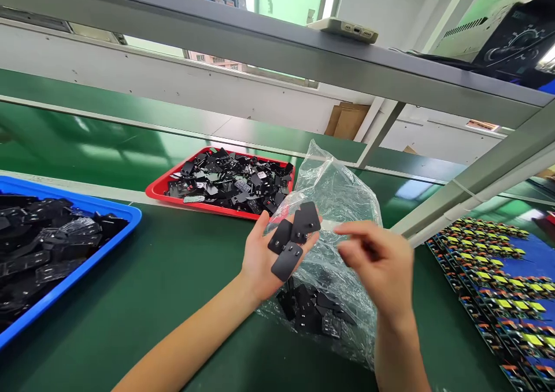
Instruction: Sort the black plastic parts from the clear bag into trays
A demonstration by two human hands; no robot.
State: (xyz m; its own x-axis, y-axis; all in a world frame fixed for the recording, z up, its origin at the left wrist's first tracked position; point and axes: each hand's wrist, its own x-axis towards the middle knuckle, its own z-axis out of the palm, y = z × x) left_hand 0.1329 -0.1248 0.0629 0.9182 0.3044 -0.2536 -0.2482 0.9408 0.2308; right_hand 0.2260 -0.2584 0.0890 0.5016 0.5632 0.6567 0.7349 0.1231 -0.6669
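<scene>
Palm up, my left hand [264, 259] carries several small black plastic plates [287, 261] with rounded corners and small holes or studs. They lie loose across the palm and fingers. To its right, my right hand [379, 262] is raised with curled fingers; the index finger and thumb tips stand a little apart, and no thing shows between them. A clear plastic bag [347, 201] lies behind and below both hands. More black plastic pieces [310, 311] rest in the lower part of the bag, under my left hand.
A red tray [208, 205] full of black pieces stands behind my left hand. At the left is a blue tray [117, 230] of larger black parts. Stacked circuit boards [498, 294] sit at the right. A shelf [260, 36] crosses above, bearing a phone [347, 29].
</scene>
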